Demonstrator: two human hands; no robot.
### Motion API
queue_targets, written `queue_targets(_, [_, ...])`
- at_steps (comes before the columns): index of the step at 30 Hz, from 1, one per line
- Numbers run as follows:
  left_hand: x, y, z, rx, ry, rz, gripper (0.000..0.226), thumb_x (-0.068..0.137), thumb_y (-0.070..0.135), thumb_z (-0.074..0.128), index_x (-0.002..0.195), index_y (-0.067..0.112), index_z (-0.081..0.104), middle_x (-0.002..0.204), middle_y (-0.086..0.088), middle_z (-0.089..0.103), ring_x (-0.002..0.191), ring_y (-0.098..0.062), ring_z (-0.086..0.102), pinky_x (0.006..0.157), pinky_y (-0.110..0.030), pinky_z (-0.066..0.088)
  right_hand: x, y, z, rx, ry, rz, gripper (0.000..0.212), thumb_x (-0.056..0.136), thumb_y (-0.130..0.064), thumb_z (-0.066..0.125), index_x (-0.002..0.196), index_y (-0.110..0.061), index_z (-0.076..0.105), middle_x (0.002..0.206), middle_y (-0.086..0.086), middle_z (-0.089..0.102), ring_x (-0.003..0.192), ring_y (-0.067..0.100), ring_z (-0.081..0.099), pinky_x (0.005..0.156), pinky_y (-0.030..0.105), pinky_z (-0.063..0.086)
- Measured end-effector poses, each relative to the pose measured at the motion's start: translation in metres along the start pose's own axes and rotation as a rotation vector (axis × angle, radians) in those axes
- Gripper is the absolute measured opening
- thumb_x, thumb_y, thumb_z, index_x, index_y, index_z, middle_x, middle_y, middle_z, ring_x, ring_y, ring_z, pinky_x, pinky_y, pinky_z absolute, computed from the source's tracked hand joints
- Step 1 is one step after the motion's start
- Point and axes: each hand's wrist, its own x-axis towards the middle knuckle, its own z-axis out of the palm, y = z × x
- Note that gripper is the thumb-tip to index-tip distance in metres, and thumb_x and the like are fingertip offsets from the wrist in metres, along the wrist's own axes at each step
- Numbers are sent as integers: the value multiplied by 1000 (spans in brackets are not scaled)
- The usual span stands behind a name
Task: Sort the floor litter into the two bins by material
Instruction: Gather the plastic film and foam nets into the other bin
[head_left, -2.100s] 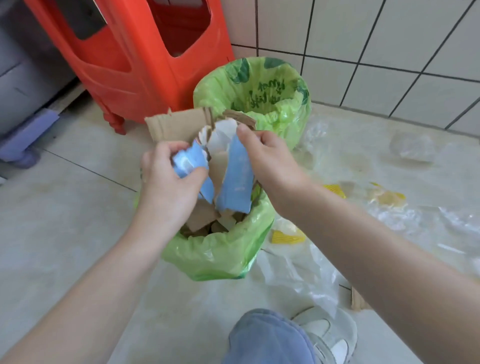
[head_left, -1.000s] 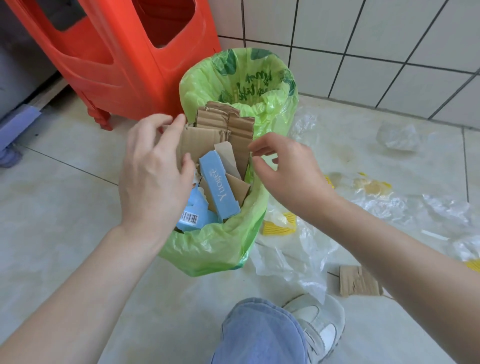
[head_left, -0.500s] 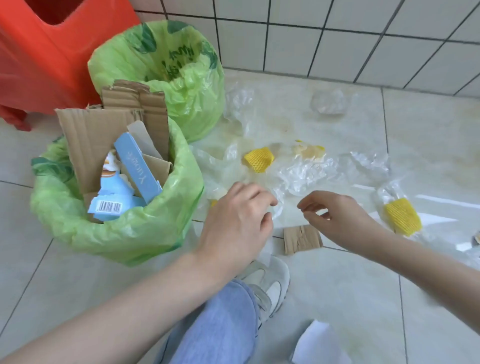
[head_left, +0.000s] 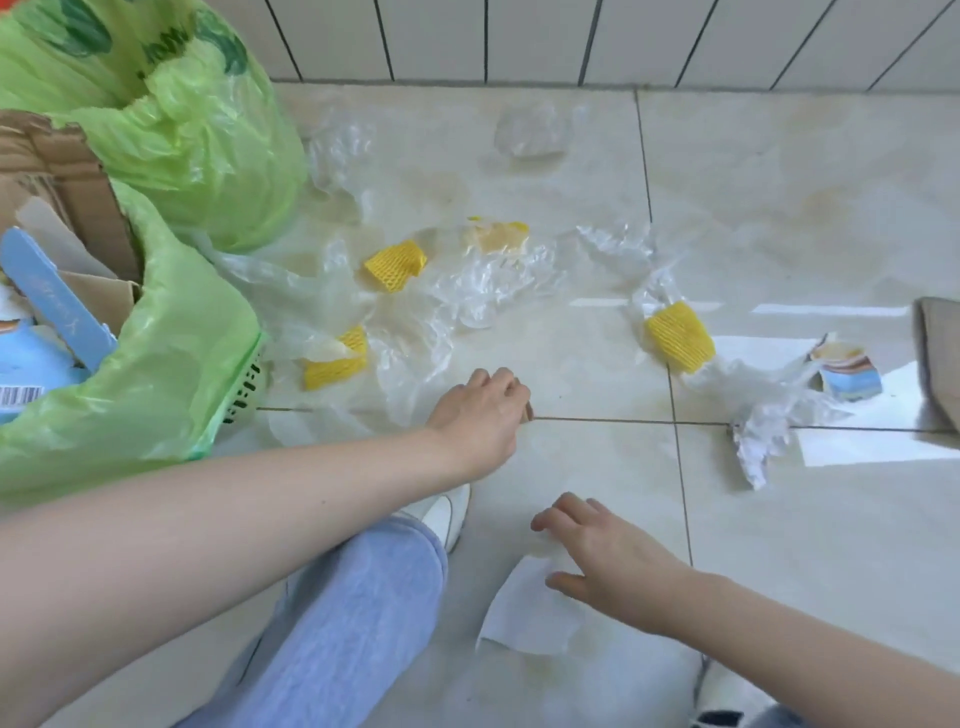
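My left hand (head_left: 480, 410) is down on the floor, fingers curled over a small cardboard piece (head_left: 528, 412); only a brown sliver shows. My right hand (head_left: 605, 564) lies with fingers spread on a white paper sheet (head_left: 522, 618) between my feet. The near green-lined bin (head_left: 161, 374) at the left holds cardboard and blue carton pieces. The far green-lined bin (head_left: 187, 135) stands behind it. Yellow foam nets (head_left: 395, 265) (head_left: 335, 358) (head_left: 678, 338) and clear plastic film (head_left: 493, 283) lie on the tiles.
A torn blue carton scrap (head_left: 849, 376) and a brown cardboard edge (head_left: 940, 358) lie at the right. Crumpled clear wrap (head_left: 763, 426) sits beside them. More film (head_left: 530, 130) lies near the tiled wall. My knee (head_left: 343, 613) and shoe are below.
Both hands left the near bin and dropped to the floor. My left hand now covers the cardboard piece and my right hand has reached the white sheet. The view has swung right.
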Motion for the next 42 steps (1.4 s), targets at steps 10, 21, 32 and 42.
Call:
queue_targets(10, [30,-2,20,59,58,-78,56,84,10,53,135,14,31,125,-11,39,109,-33,42,81,-39,46,-1,8,37,-363,37,-270,47,55,-32,85,91,-22,57,113,5,54,88,26,56,55,29,49])
queue_targets(21, [74,21,-48,-197,17,7,15,77,-2,50,81,12,54,86,-9,57,82,-32,61,64,-39,53,-32,67,-20,180,186,108,16,87,-5,46,91,-18,39,82,3,50,73,28,44,60,33,34])
queue_targets(32, [95,132,-61,-584,-104,147,13,78,8,65,89,14,64,83,-3,65,77,-20,63,57,-15,47,-97,133,-83,719,926,414,14,79,-7,50,85,-17,59,74,-7,58,67,8,50,55,17,38])
queue_targets(42, [121,180,-84,-987,-122,83,16,82,13,71,98,13,69,90,-5,73,74,-18,71,52,-24,55,-122,230,-122,1139,1326,698,14,79,-5,46,85,-7,58,69,1,50,59,15,43,50,21,40])
